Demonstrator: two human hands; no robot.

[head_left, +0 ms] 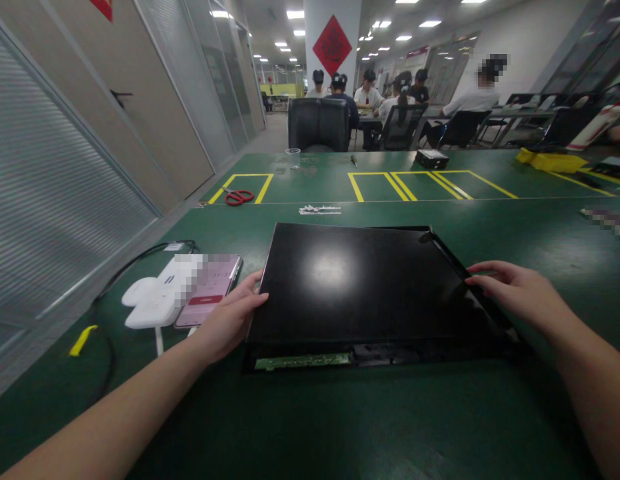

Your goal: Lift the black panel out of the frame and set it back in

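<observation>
A black LCD panel point(350, 283) lies face up in front of me, its left side tilted up a little over a black frame point(450, 257). The frame shows along the right side and the far right corner. Along the near edge runs a green circuit board strip point(303, 361). My left hand point(235, 313) grips the panel's left edge, thumb on top and the other fingers mostly hidden beneath. At the right edge of the frame, my right hand point(515, 290) is closed, thumb and forefinger pinching the rim.
Left of the panel are a phone point(210, 293), a white device point(163, 293) and a black cable point(135, 257). Red scissors point(239, 197), white strips point(320, 209), a plastic cup point(293, 158), a screwdriver point(354, 161) and a yellow bin point(553, 161) lie farther off. People sit beyond the table.
</observation>
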